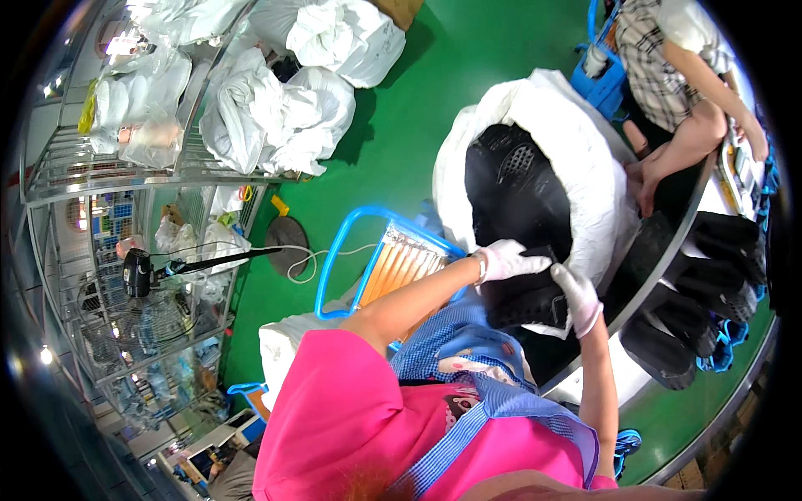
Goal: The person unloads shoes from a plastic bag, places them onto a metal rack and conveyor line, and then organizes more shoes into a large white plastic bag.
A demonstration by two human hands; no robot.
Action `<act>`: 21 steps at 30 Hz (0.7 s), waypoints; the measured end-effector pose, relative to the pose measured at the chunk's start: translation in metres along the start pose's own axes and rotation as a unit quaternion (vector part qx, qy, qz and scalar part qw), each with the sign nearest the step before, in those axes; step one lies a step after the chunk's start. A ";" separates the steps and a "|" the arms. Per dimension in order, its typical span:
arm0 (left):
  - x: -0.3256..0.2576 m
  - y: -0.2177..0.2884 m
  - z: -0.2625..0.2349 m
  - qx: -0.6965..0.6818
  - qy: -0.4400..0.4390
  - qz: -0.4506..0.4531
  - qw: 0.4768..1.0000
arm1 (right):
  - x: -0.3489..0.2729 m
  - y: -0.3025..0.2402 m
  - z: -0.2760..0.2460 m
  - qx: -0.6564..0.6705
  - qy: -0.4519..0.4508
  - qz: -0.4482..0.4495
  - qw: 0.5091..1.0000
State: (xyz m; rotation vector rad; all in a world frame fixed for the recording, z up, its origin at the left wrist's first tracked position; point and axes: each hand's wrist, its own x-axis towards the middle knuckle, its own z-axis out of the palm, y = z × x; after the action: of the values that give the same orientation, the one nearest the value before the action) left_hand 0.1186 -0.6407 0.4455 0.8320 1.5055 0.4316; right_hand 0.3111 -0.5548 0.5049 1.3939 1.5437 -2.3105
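My left hand (511,260), in a white glove, and my right hand (578,299), gloved too, come together at the near edge of a large white sack (455,167). Between them is a black shoe-like piece (530,307) with small holes in it. My right fingers grip its right side; the left fingers lie along its upper edge, their undersides hidden. Inside the sack are more black pieces (518,196), one with a grid of holes.
To the right, a curved metal-edged bench (647,288) bears several black shoe-like items (706,292). A person (685,142) sits beyond it. A blue-framed chair (334,250), a fan (138,274), wire racks (117,179) and stuffed white bags (276,117) stand to the left.
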 end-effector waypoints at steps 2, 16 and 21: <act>-0.034 0.025 -0.007 -0.020 -0.032 -0.006 0.999 | -0.029 0.006 0.005 0.000 0.012 -0.009 1.000; -0.101 0.093 0.021 0.078 -0.153 0.052 0.984 | -0.181 0.044 0.048 0.193 -0.015 -0.249 0.949; -0.095 0.110 0.029 0.145 -0.156 0.094 0.972 | -0.196 0.036 0.045 0.026 0.093 -0.178 0.979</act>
State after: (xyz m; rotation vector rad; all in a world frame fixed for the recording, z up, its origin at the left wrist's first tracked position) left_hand 0.1672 -0.6419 0.5855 1.2214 1.2161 0.2060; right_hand 0.4162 -0.6896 0.6174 1.4891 1.9423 -2.4883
